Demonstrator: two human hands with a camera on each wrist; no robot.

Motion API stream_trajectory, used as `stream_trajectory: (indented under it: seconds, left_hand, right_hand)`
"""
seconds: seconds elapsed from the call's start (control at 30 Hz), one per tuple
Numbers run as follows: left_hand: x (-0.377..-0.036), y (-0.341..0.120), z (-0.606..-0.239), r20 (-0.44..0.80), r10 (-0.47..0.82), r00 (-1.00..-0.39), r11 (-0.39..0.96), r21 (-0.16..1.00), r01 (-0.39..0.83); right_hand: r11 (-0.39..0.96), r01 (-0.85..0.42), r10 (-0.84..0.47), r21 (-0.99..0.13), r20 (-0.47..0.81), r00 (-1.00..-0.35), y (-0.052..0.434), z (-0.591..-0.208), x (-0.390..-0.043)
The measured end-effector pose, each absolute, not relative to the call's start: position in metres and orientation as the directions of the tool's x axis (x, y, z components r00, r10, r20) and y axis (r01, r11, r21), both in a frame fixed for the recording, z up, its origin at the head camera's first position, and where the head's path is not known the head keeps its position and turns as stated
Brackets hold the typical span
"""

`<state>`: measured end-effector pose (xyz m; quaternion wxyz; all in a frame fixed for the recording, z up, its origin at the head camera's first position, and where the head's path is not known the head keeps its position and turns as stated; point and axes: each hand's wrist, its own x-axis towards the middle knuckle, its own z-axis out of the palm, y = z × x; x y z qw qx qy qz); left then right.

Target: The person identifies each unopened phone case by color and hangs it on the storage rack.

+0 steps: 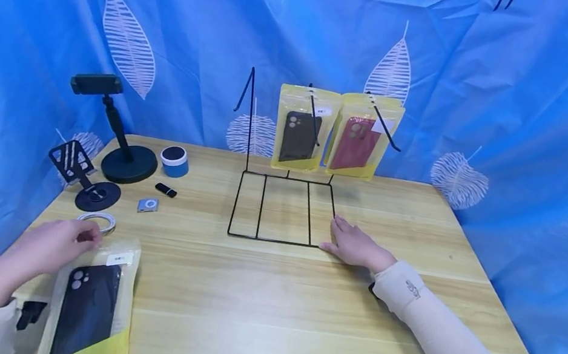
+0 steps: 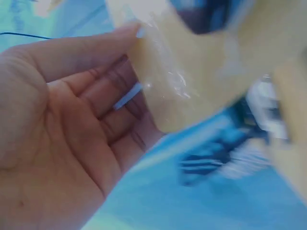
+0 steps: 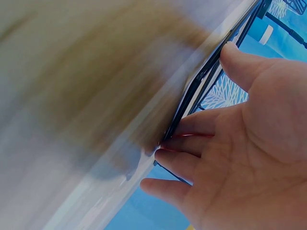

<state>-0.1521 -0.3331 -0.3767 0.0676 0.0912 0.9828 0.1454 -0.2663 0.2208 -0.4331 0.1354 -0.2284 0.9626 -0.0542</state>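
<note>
My left hand [image 1: 56,244] pinches the upper edge of a yellow-and-clear pouch [image 1: 122,315] with a black phone case [image 1: 91,304] inside. In the left wrist view, my thumb lies on the near face of the pouch [image 2: 163,100], and the other fingers pass behind it. My right hand [image 1: 356,246] rests at the front right corner of a black wire display rack [image 1: 280,241]. Its nearly straight fingers and thumb touch the rack's bar [image 3: 192,91] in the right wrist view. From two hooks hang pouches with a dark case [image 1: 298,136] and a red case [image 1: 355,145].
Along the left side stand a tall phone holder [image 1: 128,163] and a smaller folding stand [image 1: 98,196]. Near them are a blue-and-white round speaker [image 1: 174,164], a black USB stick [image 1: 165,190], a small silver player [image 1: 148,205] and a coiled white cable [image 1: 108,223]. Blue cloth [image 1: 200,36] surrounds the wooden table.
</note>
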Motion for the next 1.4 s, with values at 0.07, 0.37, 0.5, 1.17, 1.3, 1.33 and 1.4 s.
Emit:
stream_trajectory:
  seconds: [0.07,0.37,0.5,1.17,1.3,1.33,1.4]
  left_hand:
    - [-0.149,-0.32,-0.361,-0.066,0.206,-0.976,0.932,0.317,0.175]
    - [-0.151,-0.239,-0.309,0.381,0.402,-0.833,0.771,0.349,0.532]
    - [-0.173,-0.193,-0.289,0.503,0.476,-0.722,0.653,0.348,0.673]
    - [-0.259,-0.056,-0.245,0.604,0.446,-0.661,0.5,0.444,0.743]
    - [-0.27,-0.051,-0.249,0.592,0.443,-0.673,0.519,0.443,0.731]
    - [-0.273,-0.05,-0.25,0.59,0.44,-0.677,0.528,0.44,0.726]
    - [-0.277,-0.049,-0.251,0.583,0.437,-0.685,0.54,0.44,0.718]
  right_hand:
    - [0.888,-0.43,-0.458,-0.164,-0.23,-0.858,0.221,-0.434,-0.267]
    - [0.891,-0.426,-0.453,-0.157,-0.24,-0.859,0.223,-0.435,-0.267]
    - [0.891,-0.427,-0.453,-0.155,-0.236,-0.86,0.223,-0.434,-0.267]
    - [0.89,-0.43,-0.455,-0.151,-0.243,-0.857,0.219,-0.435,-0.269]
    - [0.897,-0.42,-0.441,-0.138,-0.247,-0.863,0.222,-0.439,-0.271]
    - [0.899,-0.416,-0.438,-0.14,-0.248,-0.864,0.222,-0.439,-0.271]
    - [0.899,-0.411,-0.437,-0.149,-0.25,-0.864,0.222,-0.439,-0.271]
